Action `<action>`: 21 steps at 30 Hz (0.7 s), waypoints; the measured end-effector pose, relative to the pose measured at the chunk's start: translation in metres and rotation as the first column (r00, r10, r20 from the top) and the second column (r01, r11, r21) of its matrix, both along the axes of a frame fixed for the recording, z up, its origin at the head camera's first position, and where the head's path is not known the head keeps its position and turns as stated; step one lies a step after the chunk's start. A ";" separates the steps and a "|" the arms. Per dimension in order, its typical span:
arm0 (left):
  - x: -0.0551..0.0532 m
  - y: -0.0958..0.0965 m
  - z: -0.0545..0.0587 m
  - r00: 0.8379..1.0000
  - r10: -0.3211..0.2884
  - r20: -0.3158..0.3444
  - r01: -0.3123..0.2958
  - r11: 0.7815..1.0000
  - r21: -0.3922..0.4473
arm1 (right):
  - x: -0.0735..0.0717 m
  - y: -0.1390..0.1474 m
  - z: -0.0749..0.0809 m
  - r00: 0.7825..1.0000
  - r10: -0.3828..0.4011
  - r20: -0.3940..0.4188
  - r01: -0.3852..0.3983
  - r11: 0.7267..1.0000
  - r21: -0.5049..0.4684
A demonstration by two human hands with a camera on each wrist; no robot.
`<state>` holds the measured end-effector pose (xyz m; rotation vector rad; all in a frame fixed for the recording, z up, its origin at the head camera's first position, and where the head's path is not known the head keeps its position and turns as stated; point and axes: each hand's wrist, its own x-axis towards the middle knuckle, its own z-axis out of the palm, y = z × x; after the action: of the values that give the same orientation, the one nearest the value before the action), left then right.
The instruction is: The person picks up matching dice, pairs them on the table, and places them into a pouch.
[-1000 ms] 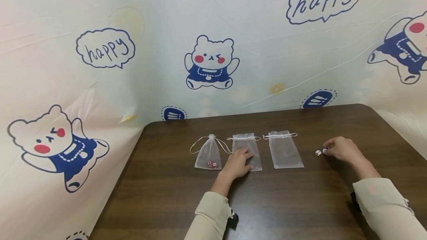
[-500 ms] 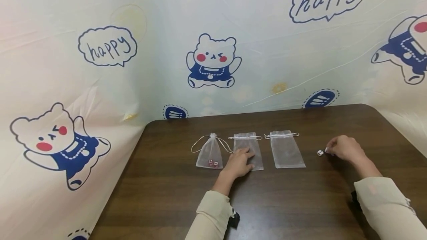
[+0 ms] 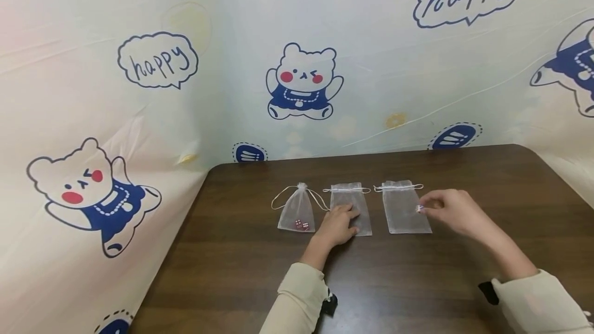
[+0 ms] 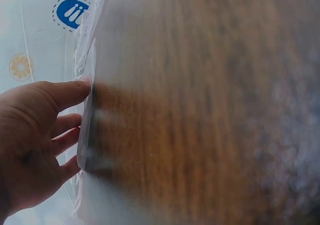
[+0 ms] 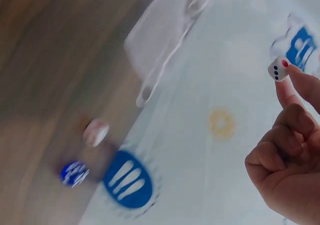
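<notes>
In the head view, three sheer white drawstring pouches lie in a row. My left hand [image 3: 337,223] rests on the middle pouch [image 3: 363,215] with its fingers extended; the left wrist view shows those fingertips at the mesh [image 4: 86,135]. Between thumb and index finger, my right hand [image 3: 455,211] pinches a small white die [image 5: 278,69] with dark and red pips. That die overlaps the right edge of the right-hand pouch [image 3: 401,210] in the head view. The left-hand pouch [image 3: 296,207] is cinched and has red dice [image 3: 302,225] inside.
In the right wrist view, a blurred pale die with red marks [image 5: 96,132] and a blue die [image 5: 74,173] lie on the brown table [image 3: 380,282]; my right hand hides them in the head view. A printed curtain [image 3: 362,30] hangs behind the table.
My right hand has picked up the white die and carried it left, to the right-hand pouch. The left hand stays on the middle pouch. The head view has shifted slightly.
</notes>
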<state>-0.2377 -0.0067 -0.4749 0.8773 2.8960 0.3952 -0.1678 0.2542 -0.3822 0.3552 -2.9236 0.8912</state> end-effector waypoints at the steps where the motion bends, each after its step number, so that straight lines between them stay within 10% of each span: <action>1: 0.000 0.000 0.000 1.000 -0.001 -0.001 0.001 1.000 -0.002 | 0.002 -0.007 0.000 1.000 0.017 -0.009 -0.017 1.000 0.002; 9: -0.002 0.001 0.000 1.000 -0.001 -0.004 0.001 1.000 -0.008 | 0.010 -0.050 -0.010 0.988 0.133 -0.082 -0.126 0.989 0.077; 21: 0.000 0.001 0.001 1.000 -0.001 -0.006 0.001 1.000 -0.002 | 0.011 -0.076 -0.037 0.956 0.290 0.046 -0.294 0.942 0.161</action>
<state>-0.2376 -0.0056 -0.4742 0.8815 2.9006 0.3903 -0.1571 0.1785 -0.4190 0.8136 -3.0231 0.6800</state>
